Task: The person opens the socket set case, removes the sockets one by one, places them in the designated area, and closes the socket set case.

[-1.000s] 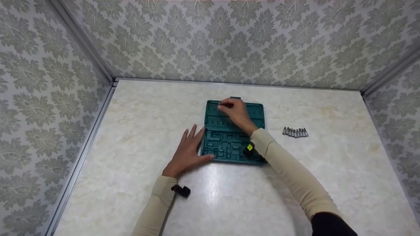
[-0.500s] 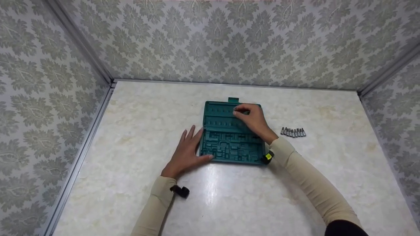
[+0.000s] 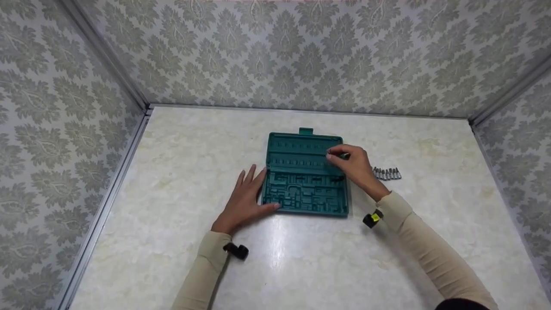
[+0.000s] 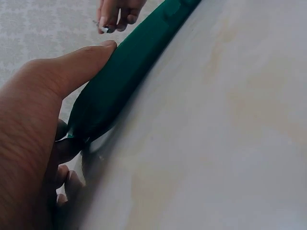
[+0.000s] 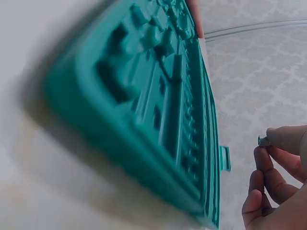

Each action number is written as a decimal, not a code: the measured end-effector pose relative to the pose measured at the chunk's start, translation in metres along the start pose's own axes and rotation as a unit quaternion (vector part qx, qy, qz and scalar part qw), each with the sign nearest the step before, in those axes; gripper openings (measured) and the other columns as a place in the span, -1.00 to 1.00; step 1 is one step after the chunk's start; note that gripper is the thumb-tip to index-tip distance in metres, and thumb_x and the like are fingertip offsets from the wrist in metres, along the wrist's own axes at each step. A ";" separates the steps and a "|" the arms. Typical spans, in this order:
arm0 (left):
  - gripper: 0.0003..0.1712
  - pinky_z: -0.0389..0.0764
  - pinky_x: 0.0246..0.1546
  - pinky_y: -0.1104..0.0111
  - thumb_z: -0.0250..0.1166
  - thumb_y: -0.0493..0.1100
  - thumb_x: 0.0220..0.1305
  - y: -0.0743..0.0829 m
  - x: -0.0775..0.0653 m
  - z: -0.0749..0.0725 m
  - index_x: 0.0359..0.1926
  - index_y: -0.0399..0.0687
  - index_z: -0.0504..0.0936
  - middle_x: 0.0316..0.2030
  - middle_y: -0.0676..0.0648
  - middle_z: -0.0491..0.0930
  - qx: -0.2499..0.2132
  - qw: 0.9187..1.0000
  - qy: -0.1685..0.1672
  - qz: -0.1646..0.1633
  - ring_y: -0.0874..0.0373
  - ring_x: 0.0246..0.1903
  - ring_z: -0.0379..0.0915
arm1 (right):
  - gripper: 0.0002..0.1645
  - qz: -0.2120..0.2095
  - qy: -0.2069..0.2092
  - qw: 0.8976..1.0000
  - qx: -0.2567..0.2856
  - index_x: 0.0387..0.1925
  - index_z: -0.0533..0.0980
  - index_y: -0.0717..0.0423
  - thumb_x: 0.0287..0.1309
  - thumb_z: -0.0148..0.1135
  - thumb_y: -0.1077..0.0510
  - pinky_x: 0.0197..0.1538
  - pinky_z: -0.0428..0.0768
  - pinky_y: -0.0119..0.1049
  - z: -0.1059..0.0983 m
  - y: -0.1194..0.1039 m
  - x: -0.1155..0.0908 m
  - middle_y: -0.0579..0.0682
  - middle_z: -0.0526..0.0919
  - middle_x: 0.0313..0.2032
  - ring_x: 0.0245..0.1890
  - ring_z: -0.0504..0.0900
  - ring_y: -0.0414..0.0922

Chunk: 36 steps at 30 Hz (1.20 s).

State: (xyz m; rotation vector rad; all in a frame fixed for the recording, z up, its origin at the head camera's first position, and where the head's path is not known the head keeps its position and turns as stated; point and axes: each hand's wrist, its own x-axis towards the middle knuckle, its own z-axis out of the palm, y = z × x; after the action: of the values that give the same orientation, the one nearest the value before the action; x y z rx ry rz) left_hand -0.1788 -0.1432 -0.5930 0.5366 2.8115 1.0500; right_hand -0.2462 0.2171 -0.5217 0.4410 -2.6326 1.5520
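A green plastic tool case (image 3: 303,153) lies unfolded on the table, its moulded slots bare where they show. My left hand (image 3: 246,201) rests at the case's left side, fingers stretched along the edge and thumb on the front left corner. Over the right edge of the lid half, my right hand (image 3: 354,165) pinches a small silver bit socket (image 5: 263,140) between thumb and index finger. Most of that piece is hidden by the fingertips. Just beyond this hand, a row of several silver bit sockets (image 3: 388,174) stands on the table, partly covered by it.
The pale marbled table (image 3: 193,142) extends around the case on all sides. Patterned wall panels (image 3: 284,56) close off the back, left and right. A green latch tab (image 3: 306,131) sticks out from the case's far edge.
My right hand has moved right and slightly nearer, from the lid's upper left to its right edge, still pinching the small piece. The left hand stays at the case.
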 end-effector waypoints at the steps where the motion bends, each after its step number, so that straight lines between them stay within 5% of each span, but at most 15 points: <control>1: 0.45 -0.36 0.74 0.04 0.36 0.68 0.18 0.000 0.000 0.000 0.82 0.15 -0.06 0.79 -0.13 -0.14 -0.001 1.000 0.000 0.002 -0.01 0.77 -0.40 | -0.68 0.003 0.003 1.000 -0.005 0.13 0.77 0.25 0.53 0.42 0.13 0.02 0.59 -0.20 -0.003 0.002 -0.003 0.09 0.82 0.03 -0.02 0.67 -0.09; 22: 0.45 -0.37 0.74 0.02 0.39 0.65 0.18 0.002 -0.001 -0.001 0.82 0.10 -0.05 0.79 -0.12 -0.15 -0.006 1.000 -0.001 -0.004 -0.02 0.77 -0.41 | -0.61 0.103 0.092 0.990 -0.023 0.16 0.74 0.30 0.52 0.44 0.08 -0.09 0.62 -0.50 -0.088 0.045 -0.045 0.20 0.78 0.11 -0.05 0.65 -0.23; 36: 0.45 -0.37 0.74 0.02 0.36 0.68 0.17 0.002 -0.001 -0.001 0.82 0.13 -0.06 0.79 -0.09 -0.16 -0.009 1.000 -0.001 -0.005 0.01 0.77 -0.43 | -0.54 0.144 0.145 0.977 -0.058 0.16 0.75 0.30 0.48 0.48 0.00 -0.10 0.62 -0.57 -0.137 0.078 -0.071 -0.10 0.80 -0.01 -0.06 0.66 -0.30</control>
State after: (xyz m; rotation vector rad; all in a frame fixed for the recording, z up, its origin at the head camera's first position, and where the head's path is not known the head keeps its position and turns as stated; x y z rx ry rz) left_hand -0.1772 -0.1427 -0.5909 0.5213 2.7971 1.0728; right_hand -0.2124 0.3865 -0.5336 -0.1717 -2.6197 1.3900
